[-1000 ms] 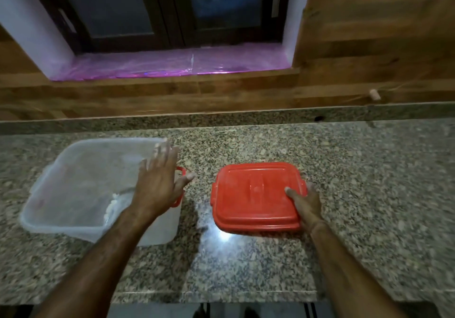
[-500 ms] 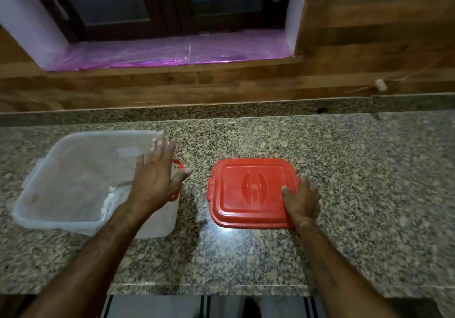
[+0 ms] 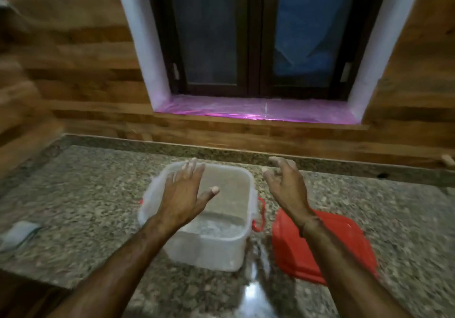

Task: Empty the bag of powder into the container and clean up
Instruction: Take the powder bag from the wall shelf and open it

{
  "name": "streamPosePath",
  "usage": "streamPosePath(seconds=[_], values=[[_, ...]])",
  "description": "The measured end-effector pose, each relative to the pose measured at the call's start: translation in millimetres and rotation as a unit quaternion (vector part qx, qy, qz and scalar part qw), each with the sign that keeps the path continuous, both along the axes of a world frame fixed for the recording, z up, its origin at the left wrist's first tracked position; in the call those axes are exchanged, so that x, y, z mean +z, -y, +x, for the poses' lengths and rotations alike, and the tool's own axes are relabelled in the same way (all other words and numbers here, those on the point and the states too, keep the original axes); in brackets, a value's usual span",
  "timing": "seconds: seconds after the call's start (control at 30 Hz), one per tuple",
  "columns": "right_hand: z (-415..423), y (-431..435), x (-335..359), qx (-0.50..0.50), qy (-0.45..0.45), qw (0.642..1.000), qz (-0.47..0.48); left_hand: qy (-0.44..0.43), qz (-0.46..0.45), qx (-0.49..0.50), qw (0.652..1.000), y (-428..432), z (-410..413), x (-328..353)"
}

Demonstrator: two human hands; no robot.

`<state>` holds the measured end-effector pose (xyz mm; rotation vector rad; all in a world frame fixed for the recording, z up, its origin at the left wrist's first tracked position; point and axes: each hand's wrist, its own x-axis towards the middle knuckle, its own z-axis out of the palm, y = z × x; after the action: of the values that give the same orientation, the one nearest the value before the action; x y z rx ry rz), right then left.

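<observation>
Both our hands held nothing: left hand (image 3: 183,194) over the container (image 3: 209,251), fingers (image 3: 193,168) straight; right hand (image 3: 285,187) near the lid (image 3: 288,251), fingers loosely curled.

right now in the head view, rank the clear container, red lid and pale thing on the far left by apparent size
1. clear container
2. red lid, partly hidden by the right forearm, so the gap is unsure
3. pale thing, blurred, clearly smallest
</observation>
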<state>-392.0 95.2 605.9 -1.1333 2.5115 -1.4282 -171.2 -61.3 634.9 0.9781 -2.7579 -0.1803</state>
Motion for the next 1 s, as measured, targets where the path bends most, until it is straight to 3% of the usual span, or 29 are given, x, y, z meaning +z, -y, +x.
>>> streamPosePath(seconds=[0.4,0.8,1.0], values=[[216.2,191.9,110.3,0.18,-0.107,0.978,-0.009,-0.077,-0.024,0.163,0.983,129.8,252.6,74.8],[293.7,396.6,196.8,0.336,-0.121,0.934,0.006,-0.125,-0.054,0.23,0.964,293.4,351.7,175.8],[328.7,519.7,264.6,0.338,-0.163,0.927,-0.009,-0.13,-0.111,0.271,0.947,380.5,389.7,248.0]])
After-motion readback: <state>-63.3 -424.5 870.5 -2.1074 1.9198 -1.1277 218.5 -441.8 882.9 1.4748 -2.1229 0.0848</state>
